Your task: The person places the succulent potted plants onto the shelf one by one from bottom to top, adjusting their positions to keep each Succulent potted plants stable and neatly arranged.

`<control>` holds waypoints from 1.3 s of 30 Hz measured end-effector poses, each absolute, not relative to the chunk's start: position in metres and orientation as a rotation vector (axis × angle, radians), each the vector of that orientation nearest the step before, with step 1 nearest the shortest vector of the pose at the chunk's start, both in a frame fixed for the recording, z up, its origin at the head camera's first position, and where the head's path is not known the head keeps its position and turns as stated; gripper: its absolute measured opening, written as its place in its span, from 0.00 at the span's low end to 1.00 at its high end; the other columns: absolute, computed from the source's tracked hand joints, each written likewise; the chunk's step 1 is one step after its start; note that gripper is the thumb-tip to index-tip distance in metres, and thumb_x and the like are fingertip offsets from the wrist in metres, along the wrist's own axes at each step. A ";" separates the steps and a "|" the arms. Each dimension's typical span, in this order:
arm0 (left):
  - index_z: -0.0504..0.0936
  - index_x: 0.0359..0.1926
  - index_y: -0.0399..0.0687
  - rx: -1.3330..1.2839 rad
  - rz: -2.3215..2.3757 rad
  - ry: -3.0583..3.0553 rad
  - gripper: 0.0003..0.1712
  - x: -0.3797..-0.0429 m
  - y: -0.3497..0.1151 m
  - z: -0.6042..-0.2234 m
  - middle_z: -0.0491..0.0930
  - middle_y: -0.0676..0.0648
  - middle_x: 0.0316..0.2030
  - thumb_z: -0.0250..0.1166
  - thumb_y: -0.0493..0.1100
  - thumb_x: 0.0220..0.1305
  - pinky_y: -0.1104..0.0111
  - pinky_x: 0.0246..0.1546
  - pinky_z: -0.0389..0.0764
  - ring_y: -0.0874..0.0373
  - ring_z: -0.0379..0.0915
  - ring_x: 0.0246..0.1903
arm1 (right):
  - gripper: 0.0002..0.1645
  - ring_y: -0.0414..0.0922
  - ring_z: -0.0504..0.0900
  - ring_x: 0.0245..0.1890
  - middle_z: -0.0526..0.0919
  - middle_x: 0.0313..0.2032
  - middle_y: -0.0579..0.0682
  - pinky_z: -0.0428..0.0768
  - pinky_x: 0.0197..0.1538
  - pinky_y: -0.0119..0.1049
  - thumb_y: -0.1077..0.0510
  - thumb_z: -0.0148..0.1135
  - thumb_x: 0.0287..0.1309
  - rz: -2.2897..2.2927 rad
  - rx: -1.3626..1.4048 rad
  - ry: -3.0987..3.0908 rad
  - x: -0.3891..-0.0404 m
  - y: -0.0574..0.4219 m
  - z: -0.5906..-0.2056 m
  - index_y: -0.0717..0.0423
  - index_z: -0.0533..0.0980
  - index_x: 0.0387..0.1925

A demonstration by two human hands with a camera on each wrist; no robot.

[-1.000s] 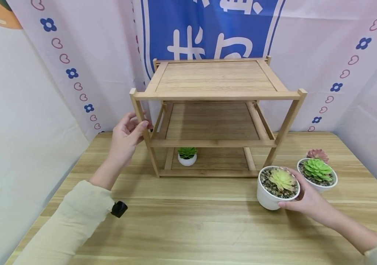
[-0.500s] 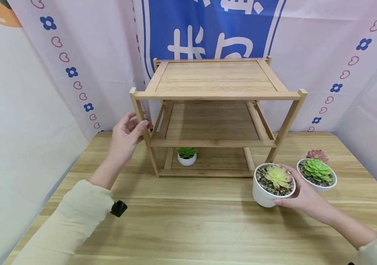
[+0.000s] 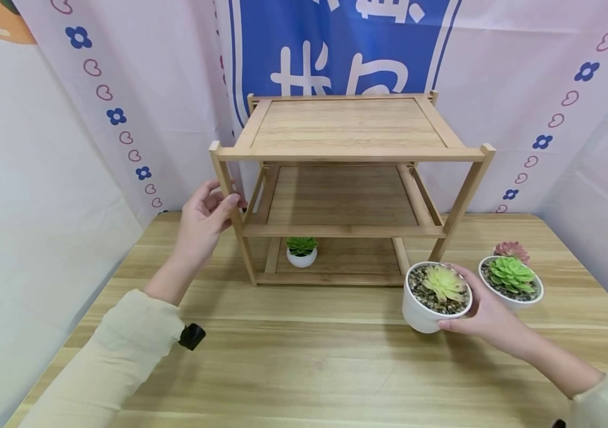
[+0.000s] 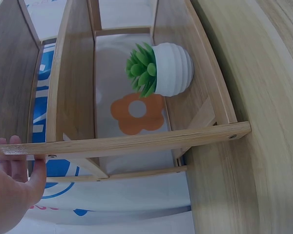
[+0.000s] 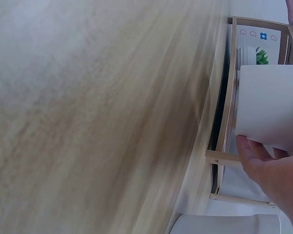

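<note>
My left hand (image 3: 199, 226) grips the front left post of a three-tier wooden shelf (image 3: 349, 155), thumb at the front and fingers behind. With my right hand (image 3: 491, 312) I hold a white pot (image 3: 421, 315) filled with pebbles and a yellow-green succulent, just off the shelf's lower right front corner. In the right wrist view, that white pot (image 5: 268, 105) is raised above the tabletop, my fingertips at its side. A small green succulent in a ribbed white pot (image 4: 173, 68) stands on the bottom tier, towards the left.
On the right of the wooden table (image 3: 304, 362) stands another white pot with a bright green succulent (image 3: 512, 274). A pink succulent (image 3: 512, 251) shows behind it, its pot mostly hidden. A printed cloth (image 3: 175, 89) hangs behind the shelf.
My right hand has carried the yellow-green succulent's pot a little left and towards the shelf. The left hand keeps its place on the post.
</note>
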State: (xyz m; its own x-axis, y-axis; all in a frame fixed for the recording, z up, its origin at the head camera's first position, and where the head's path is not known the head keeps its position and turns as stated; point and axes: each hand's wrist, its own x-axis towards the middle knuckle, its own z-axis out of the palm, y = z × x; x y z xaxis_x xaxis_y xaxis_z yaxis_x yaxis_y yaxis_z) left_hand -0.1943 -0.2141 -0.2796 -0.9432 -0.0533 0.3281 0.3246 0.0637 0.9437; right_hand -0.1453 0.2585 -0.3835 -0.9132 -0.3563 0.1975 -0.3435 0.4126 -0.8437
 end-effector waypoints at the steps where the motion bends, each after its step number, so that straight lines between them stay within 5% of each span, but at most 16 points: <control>1: 0.72 0.65 0.42 -0.276 -1.959 -2.068 0.19 -0.194 -0.214 -0.279 0.83 0.53 0.44 0.59 0.39 0.77 0.58 0.61 0.78 0.57 0.80 0.48 | 0.61 0.20 0.66 0.56 0.66 0.66 0.73 0.65 0.57 0.14 0.72 0.79 0.43 -1.563 -0.649 2.626 -0.146 0.258 -0.383 0.68 0.53 0.75; 16: 0.70 0.66 0.38 -0.285 -1.971 -2.060 0.20 -0.195 -0.214 -0.279 0.83 0.53 0.43 0.58 0.38 0.77 0.58 0.61 0.78 0.57 0.80 0.48 | 0.61 0.23 0.67 0.57 0.65 0.66 0.73 0.65 0.59 0.16 0.70 0.79 0.44 -1.567 -0.701 2.571 -0.148 0.247 -0.382 0.69 0.52 0.75; 24: 0.70 0.66 0.39 -0.282 -1.969 -2.059 0.20 -0.195 -0.214 -0.280 0.83 0.54 0.43 0.59 0.38 0.77 0.59 0.60 0.79 0.57 0.80 0.48 | 0.63 0.60 0.70 0.64 0.66 0.67 0.71 0.67 0.59 0.18 0.68 0.80 0.45 -1.534 -0.686 2.570 -0.152 0.239 -0.379 0.65 0.51 0.77; 39: 0.69 0.67 0.38 -0.267 -1.946 -2.078 0.22 -0.195 -0.214 -0.280 0.83 0.55 0.42 0.59 0.38 0.77 0.60 0.60 0.80 0.58 0.80 0.48 | 0.63 0.68 0.70 0.63 0.65 0.67 0.73 0.73 0.57 0.23 0.68 0.79 0.47 -1.616 -0.682 2.466 -0.159 0.226 -0.377 0.66 0.49 0.77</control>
